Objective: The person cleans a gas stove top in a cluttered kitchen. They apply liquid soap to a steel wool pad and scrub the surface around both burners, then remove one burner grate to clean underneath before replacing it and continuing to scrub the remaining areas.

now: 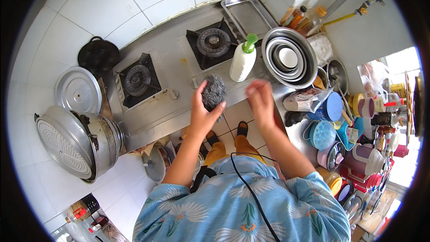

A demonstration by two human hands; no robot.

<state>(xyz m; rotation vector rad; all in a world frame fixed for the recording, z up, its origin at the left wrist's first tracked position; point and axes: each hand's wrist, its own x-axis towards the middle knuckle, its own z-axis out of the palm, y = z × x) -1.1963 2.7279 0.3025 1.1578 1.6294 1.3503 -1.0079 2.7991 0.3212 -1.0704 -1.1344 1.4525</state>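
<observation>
A grey steel wool scrubber (pixel 214 92) is gripped between the thumb and fingers of my left hand (pixel 203 106), held up in front of the stove's near edge. My right hand (pixel 260 99) is raised to its right, apart from the scrubber; its fingers are blurred and curled, and I see nothing held in them. Just beyond my hands a white pump bottle (pixel 242 62) with a green pump head stands on the stainless steel stove top (pixel 168 57). Two gas burners show there, a left one (pixel 138 80) and a right one (pixel 213 42).
Nested metal bowls (pixel 268 45) sit right of the bottle. A metal tray (pixel 252 16) lies at the back corner. Stacked pots with a steamer (pixel 67 141), a metal lid (pixel 79 89) and a black pan (pixel 98 54) line the left. Jars and containers, including a blue-lidded tub (pixel 331 106), crowd the right counter.
</observation>
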